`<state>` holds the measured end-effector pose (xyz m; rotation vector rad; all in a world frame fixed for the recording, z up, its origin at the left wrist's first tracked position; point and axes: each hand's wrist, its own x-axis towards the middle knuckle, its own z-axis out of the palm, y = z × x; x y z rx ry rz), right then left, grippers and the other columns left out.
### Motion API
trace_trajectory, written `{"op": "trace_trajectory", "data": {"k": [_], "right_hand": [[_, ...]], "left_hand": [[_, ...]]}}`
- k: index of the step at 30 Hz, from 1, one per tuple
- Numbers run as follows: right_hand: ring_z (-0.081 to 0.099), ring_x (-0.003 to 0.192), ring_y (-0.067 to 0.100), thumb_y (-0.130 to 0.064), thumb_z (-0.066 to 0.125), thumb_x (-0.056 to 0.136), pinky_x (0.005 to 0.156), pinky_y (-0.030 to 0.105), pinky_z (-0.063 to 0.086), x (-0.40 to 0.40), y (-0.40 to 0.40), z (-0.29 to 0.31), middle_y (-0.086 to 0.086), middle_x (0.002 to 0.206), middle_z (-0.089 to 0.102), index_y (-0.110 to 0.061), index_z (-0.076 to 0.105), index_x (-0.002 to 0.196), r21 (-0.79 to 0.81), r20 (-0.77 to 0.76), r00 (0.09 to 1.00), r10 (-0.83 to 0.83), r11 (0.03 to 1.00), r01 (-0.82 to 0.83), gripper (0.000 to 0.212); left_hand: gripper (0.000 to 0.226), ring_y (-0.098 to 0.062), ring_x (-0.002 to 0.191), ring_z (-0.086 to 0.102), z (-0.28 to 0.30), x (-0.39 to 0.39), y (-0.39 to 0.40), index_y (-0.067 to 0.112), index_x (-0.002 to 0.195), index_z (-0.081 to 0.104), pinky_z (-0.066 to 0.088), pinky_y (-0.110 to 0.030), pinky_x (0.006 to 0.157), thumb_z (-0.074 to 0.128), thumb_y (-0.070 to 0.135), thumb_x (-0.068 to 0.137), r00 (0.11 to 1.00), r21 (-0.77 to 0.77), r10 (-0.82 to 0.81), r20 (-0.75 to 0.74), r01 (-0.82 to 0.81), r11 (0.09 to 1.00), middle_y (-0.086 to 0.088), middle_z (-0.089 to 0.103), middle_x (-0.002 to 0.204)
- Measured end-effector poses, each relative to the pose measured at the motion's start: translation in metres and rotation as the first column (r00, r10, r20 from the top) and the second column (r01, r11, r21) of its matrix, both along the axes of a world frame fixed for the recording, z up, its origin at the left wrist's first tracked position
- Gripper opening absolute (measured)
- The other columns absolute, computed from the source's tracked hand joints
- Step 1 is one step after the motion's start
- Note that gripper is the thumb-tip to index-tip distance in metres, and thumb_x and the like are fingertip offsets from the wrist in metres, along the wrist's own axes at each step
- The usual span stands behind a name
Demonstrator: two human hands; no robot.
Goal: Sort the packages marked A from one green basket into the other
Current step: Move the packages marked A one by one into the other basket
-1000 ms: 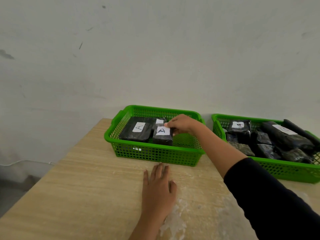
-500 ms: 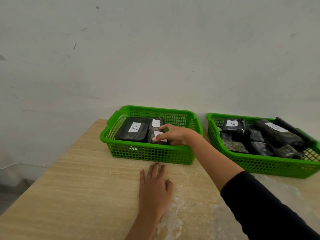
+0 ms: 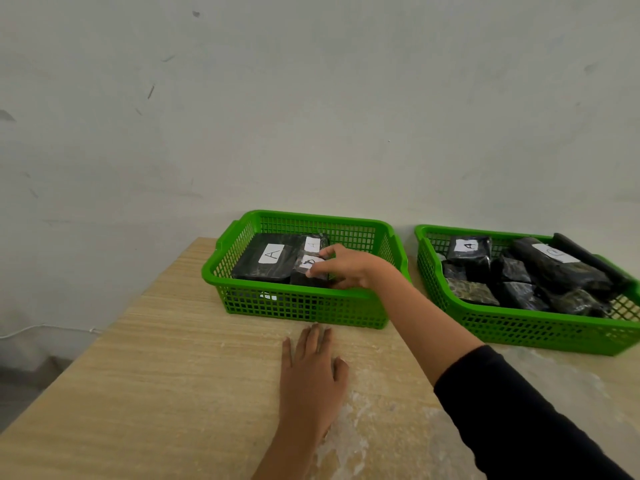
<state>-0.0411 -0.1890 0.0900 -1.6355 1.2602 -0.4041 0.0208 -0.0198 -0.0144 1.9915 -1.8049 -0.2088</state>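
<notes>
Two green baskets stand side by side on the wooden table. The left basket (image 3: pixel 298 308) holds three black packages with white A labels: a large flat one (image 3: pixel 268 259), one at the back (image 3: pixel 313 243), and a small one (image 3: pixel 306 270) at the front. My right hand (image 3: pixel 346 268) reaches into this basket, its fingertips lying on the small package's label. The right basket (image 3: pixel 519 329) is full of several black packages; one at its back left (image 3: pixel 469 249) shows an A label. My left hand (image 3: pixel 311 372) lies flat on the table in front of the left basket.
The wooden table (image 3: pixel 166 382) ends at the left, with floor below. A pale wall (image 3: pixel 311 116) rises right behind the baskets. White dusty patches (image 3: pixel 360 431) mark the table near my left hand.
My right hand has lowered the small A package into the left basket and now rests on its label. My left hand has stayed flat on the table.
</notes>
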Motion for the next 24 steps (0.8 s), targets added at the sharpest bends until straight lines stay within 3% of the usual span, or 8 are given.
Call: {"op": "trace_trajectory", "data": {"k": [2,8,15,20,24], "right_hand": [[0.051,0.11,0.022,-0.022,0.078,0.075,0.071,0.026,0.054,-0.002,0.001,-0.001,0.008,0.139,0.04,-0.016,0.038,0.136,-0.031,0.016,1.0,0.011,0.999,-0.01,0.073],[0.055,0.116,0.027,-0.019,0.078,0.077,0.09,0.034,0.052,-0.01,0.002,0.001,0.012,0.142,0.041,-0.016,0.035,0.143,-0.001,0.016,0.997,0.081,0.997,-0.081,0.078],[0.05,0.124,0.029,-0.033,0.079,0.075,0.089,0.034,0.046,-0.015,0.01,0.001,0.007,0.148,0.037,-0.035,0.02,0.148,-0.032,-0.022,0.996,0.089,0.995,-0.09,0.094],[0.059,0.113,0.031,-0.032,0.074,0.08,0.092,0.037,0.052,-0.025,0.015,0.011,0.014,0.142,0.043,-0.024,0.018,0.15,-0.086,-0.091,0.992,0.084,0.992,-0.092,0.09],[0.057,0.099,0.025,-0.019,0.068,0.086,0.096,0.042,0.052,-0.042,0.027,0.023,0.021,0.128,0.052,-0.008,0.033,0.145,-0.215,-0.044,0.998,0.053,0.975,-0.061,0.069]], "left_hand": [[0.056,-0.005,0.147,0.002,0.0,0.0,0.0,0.024,0.152,0.019,-0.008,-0.04,0.12,0.028,0.034,0.097,1.0,-0.008,0.004,-0.003,-0.004,1.0,0.009,0.011,0.16],[0.056,-0.007,0.147,0.002,0.001,-0.001,0.001,0.024,0.152,0.017,-0.009,-0.04,0.12,0.027,0.034,0.098,1.0,0.005,-0.002,-0.007,0.002,1.0,0.007,0.01,0.161],[0.055,-0.007,0.147,0.003,0.003,-0.001,0.002,0.024,0.152,0.018,-0.008,-0.04,0.12,0.027,0.034,0.098,1.0,0.004,-0.004,-0.001,0.004,1.0,0.006,0.011,0.161],[0.055,-0.008,0.148,0.003,0.003,0.0,0.002,0.024,0.152,0.019,-0.007,-0.04,0.121,0.028,0.035,0.098,1.0,0.009,-0.012,-0.008,0.012,1.0,0.006,0.012,0.161],[0.056,-0.009,0.148,0.003,0.004,0.0,0.002,0.024,0.152,0.018,-0.006,-0.04,0.121,0.028,0.036,0.099,1.0,0.021,-0.021,-0.005,0.021,1.0,0.005,0.01,0.161]]}}
